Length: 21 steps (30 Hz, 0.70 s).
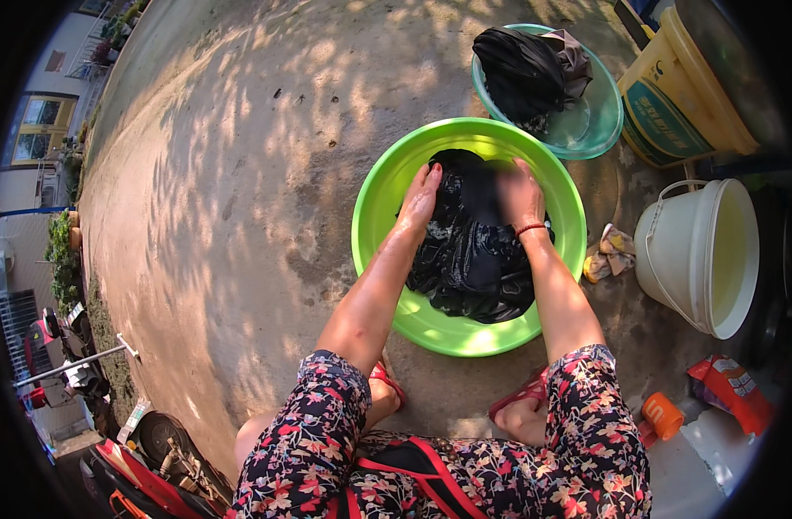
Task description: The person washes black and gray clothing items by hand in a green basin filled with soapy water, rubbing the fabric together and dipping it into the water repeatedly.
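Note:
A green plastic basin (568, 224) stands on the ground before me, with wet black cloth (474, 259) heaped in it. My left hand (423, 193) lies at the cloth's left edge, fingers pointing away from me and close together; whether they grip any fabric is unclear. On the right, my right hand (520, 193), with a red bead bracelet at the wrist, is at the upper part of the cloth. Its fingers are blurred, so their hold on the fabric cannot be made out.
Beyond the green basin is a teal basin (607, 123) holding dark clothes (522, 71). To the right are a yellow bucket (681, 97), a white bucket (675, 246), a crumpled cloth (610, 253), an orange cup (663, 415) and a red packet (733, 392). A motorcycle is at lower left.

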{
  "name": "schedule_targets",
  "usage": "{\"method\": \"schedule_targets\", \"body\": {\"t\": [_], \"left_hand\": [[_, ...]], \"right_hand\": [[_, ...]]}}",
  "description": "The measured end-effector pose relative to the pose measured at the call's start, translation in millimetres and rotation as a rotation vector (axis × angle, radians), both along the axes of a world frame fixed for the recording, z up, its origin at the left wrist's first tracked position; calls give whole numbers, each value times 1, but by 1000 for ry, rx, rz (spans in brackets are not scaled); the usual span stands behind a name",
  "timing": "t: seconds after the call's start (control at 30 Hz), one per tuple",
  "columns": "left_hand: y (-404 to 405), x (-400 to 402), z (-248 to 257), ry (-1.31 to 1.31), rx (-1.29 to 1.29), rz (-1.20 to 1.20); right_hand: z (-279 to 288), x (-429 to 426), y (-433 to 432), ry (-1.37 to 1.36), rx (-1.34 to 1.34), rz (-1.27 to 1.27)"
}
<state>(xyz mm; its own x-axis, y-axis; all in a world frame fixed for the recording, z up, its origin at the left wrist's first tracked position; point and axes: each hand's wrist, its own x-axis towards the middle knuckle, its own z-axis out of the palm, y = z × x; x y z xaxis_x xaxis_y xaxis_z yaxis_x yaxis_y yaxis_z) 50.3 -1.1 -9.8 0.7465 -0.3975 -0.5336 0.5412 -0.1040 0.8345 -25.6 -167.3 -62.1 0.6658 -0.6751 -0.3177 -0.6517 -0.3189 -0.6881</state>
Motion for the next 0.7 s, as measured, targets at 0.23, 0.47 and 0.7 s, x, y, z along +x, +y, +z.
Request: {"method": "schedule_targets", "body": {"t": [0.23, 0.47, 0.7], "left_hand": [[22, -49, -59, -784, 718, -466], [19, -30, -54, -999, 855, -745], [-1, -54, -38, -1095, 859, -363]], "right_hand": [[25, -53, 20, 189, -209, 186], [47, -88, 33, 745, -164, 1083], [4, -7, 9, -261, -946, 731]]}}
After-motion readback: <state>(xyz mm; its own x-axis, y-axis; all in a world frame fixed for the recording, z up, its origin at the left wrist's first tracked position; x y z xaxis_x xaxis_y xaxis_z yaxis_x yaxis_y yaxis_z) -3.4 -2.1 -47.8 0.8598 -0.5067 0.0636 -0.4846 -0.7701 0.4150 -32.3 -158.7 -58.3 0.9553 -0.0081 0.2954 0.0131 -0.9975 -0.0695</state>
